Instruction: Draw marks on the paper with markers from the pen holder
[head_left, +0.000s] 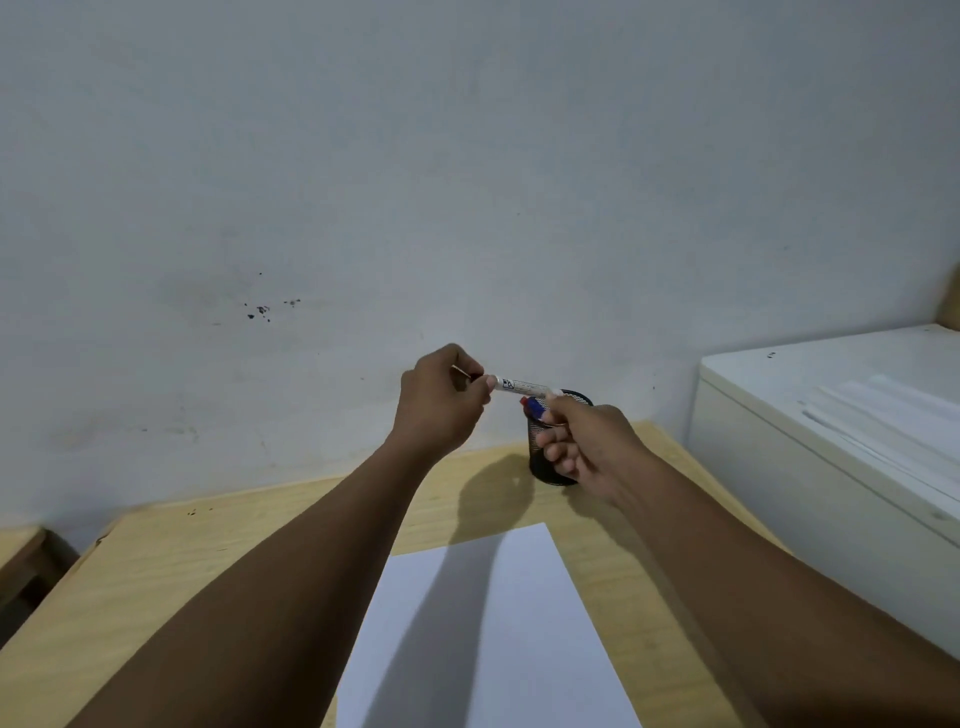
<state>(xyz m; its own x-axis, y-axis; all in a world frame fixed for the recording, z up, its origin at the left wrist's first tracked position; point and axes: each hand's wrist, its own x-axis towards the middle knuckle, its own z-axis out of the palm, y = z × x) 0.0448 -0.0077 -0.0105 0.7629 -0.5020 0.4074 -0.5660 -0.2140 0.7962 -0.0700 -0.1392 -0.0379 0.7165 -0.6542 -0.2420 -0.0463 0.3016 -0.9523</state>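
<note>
A white marker (524, 386) is held level between both hands, above a black mesh pen holder (540, 457) at the back of the wooden table. My left hand (441, 402) grips the marker's left end, which is hidden inside the fist. My right hand (592, 447) pinches its right end and covers much of the holder. A blue marker with a red tip (535, 408) sticks out of the holder. A blank white paper (483, 639) lies on the table in front of me.
The light wooden table (208, 561) ends at a grey wall (467, 182) behind the holder. A white cabinet or box (831, 415) stands against the table's right side. A dark wooden piece (21, 566) shows at the lower left.
</note>
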